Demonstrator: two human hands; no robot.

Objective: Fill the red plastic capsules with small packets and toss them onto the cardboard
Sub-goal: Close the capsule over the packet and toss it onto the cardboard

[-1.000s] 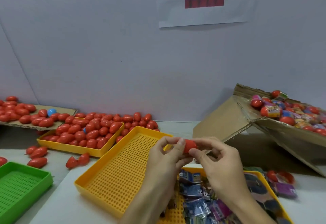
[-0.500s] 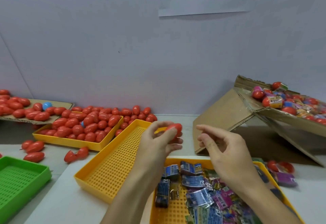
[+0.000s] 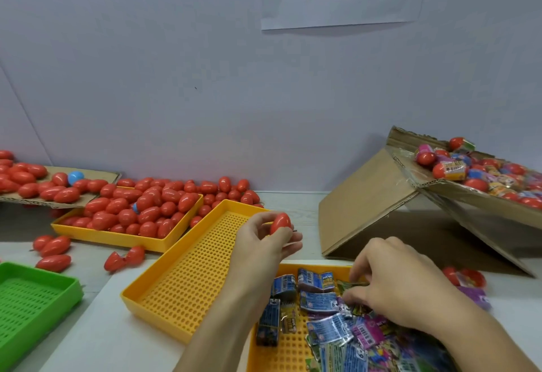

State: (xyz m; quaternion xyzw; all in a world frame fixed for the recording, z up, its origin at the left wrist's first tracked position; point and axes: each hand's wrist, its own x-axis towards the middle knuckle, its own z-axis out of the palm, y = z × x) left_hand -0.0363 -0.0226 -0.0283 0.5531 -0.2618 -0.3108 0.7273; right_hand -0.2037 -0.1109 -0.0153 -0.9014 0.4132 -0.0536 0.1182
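Observation:
My left hand (image 3: 264, 250) grips a closed red capsule (image 3: 280, 223) above the far end of an empty yellow perforated tray (image 3: 187, 280). My right hand (image 3: 393, 286) reaches down into the small foil packets (image 3: 328, 327) piled in a second yellow tray (image 3: 289, 348) at the bottom; its fingertips are curled among the packets, and whether they pinch one is hidden. A flat cardboard sheet (image 3: 102, 176) at the far left carries several red capsules (image 3: 29, 181) and a blue one (image 3: 75, 177).
A yellow tray (image 3: 117, 237) heaped with red capsules sits left of centre, with loose capsules around it. A green tray (image 3: 32, 304) is at the lower left. A tilted cardboard box (image 3: 366, 204) at the right holds wrapped and red capsules. A wall stands behind.
My hands came apart. The left hand kept the red capsule and stayed over the empty tray; the right hand dropped into the packet tray.

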